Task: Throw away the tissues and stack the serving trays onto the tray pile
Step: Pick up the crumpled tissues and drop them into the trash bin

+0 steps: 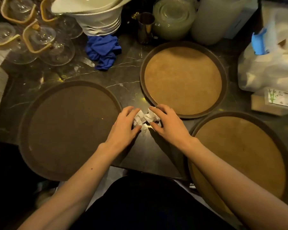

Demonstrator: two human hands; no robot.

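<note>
Crumpled white tissues (144, 119) lie on the dark marble counter (123, 77) between three round serving trays. My left hand (123, 128) and my right hand (169, 125) close in on the tissues from either side, fingers curled around them and touching them. A dark brown tray (45, 130) lies at the left, overhanging the counter's front edge. A tan tray (183, 80) sits at the back right. Another tan tray (247, 156) lies at the near right, also over the edge. All three trays are bare.
Glass teapots with bamboo handles (40, 40) crowd the back left. Stacked white bowls (98, 15), a blue cloth (103, 50), a steel cup (145, 27) and stacked glass plates (173, 19) line the back. Plastic bags (269, 63) and a tissue box (272, 102) stand at the right.
</note>
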